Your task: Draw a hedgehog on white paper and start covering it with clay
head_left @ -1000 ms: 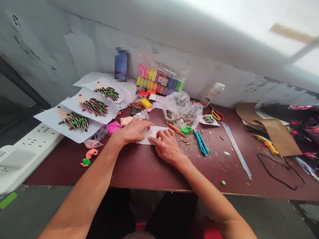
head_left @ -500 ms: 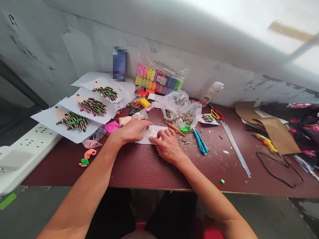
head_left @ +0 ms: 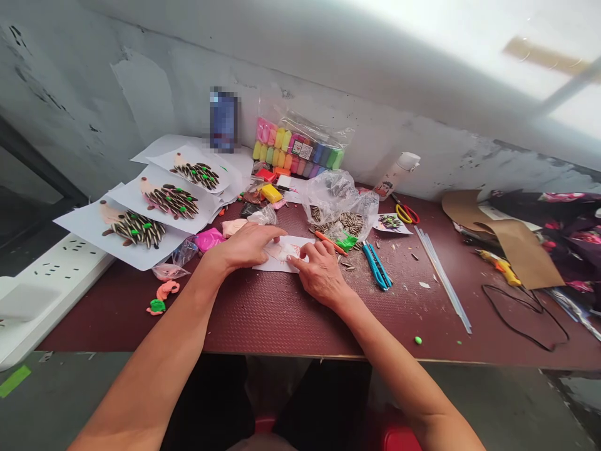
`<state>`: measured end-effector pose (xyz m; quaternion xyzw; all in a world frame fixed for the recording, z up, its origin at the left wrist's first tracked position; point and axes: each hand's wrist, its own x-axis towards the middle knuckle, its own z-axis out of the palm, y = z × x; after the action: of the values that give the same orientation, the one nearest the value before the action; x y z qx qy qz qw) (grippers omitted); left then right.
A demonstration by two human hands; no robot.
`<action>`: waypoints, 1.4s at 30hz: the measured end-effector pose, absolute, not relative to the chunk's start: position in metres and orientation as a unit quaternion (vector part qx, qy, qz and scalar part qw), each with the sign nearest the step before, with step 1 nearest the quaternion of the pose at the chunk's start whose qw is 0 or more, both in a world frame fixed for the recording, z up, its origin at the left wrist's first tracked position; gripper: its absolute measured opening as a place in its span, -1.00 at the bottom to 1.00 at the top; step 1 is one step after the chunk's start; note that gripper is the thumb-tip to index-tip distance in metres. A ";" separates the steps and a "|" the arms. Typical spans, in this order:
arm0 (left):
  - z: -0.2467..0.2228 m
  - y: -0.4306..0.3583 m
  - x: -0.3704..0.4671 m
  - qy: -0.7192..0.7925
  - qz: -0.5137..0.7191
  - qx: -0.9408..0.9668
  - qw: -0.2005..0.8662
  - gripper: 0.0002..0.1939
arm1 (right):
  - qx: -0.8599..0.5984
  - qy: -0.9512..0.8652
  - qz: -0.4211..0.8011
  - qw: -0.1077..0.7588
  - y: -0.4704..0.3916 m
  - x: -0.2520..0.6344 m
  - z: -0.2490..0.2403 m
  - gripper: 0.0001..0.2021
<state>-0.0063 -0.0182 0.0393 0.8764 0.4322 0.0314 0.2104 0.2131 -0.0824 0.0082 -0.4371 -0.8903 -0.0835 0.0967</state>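
A small white paper (head_left: 276,266) lies on the table in front of me, with a pale patch of what looks like clay and thin reddish drawn lines on it. My left hand (head_left: 246,249) rests over its left side, fingers stretched out and thumb side toward the middle. From the right, my right hand (head_left: 320,270) touches the pale patch with an extended index finger, while its other fingers are bent loosely. Just beyond my right hand lie an orange pencil-like stick (head_left: 330,243), a green clay lump (head_left: 347,242) and striped sunflower seeds (head_left: 350,222) by a clear plastic bag (head_left: 334,188).
Paper sheets with seed hedgehogs (head_left: 171,200) are stacked at left, above a power strip (head_left: 61,266). Packs of coloured clay (head_left: 298,150) lean on the wall. To the right are a blue cutter (head_left: 377,266), scissors (head_left: 406,212), clear sticks (head_left: 444,279) and a yellow glue gun (head_left: 504,269).
My right index finger has straightened and the hand has shifted slightly right, uncovering more of the reddish lines. My left hand stays on the paper. The whole view has shifted slightly.
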 end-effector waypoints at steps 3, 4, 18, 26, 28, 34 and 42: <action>0.040 -0.018 -0.006 0.436 0.022 0.874 0.212 -0.25 | -0.441 -0.887 -0.084 0.108 -0.082 0.214 0.006 -0.73; 0.040 -0.018 -0.006 0.436 0.020 0.874 0.212 -0.25 | -0.442 -0.886 -0.082 0.116 -0.082 0.215 0.005 -0.73; 0.038 -0.017 -0.007 0.427 0.025 0.879 0.211 -0.25 | -0.460 -0.874 -0.060 0.147 -0.080 0.219 0.003 -0.67; 0.037 -0.018 -0.006 0.431 0.030 0.877 0.212 -0.22 | -0.499 -0.858 -0.048 0.116 -0.079 0.215 0.003 -0.70; 0.037 -0.019 -0.005 0.432 0.029 0.876 0.211 -0.22 | -0.500 -0.858 -0.047 0.110 -0.079 0.214 0.003 -0.71; 0.034 -0.017 -0.007 0.430 0.036 0.879 0.204 -0.25 | -0.504 -0.851 -0.072 0.125 -0.078 0.216 0.001 -0.73; 0.036 -0.018 -0.006 0.432 0.037 0.878 0.203 -0.27 | -0.443 -0.884 -0.092 0.118 -0.080 0.223 -0.004 -0.67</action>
<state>-0.0064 -0.0181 0.0355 0.8780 0.4321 0.0370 0.2027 0.2235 -0.0796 -0.0036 -0.4426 -0.8842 -0.0917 0.1181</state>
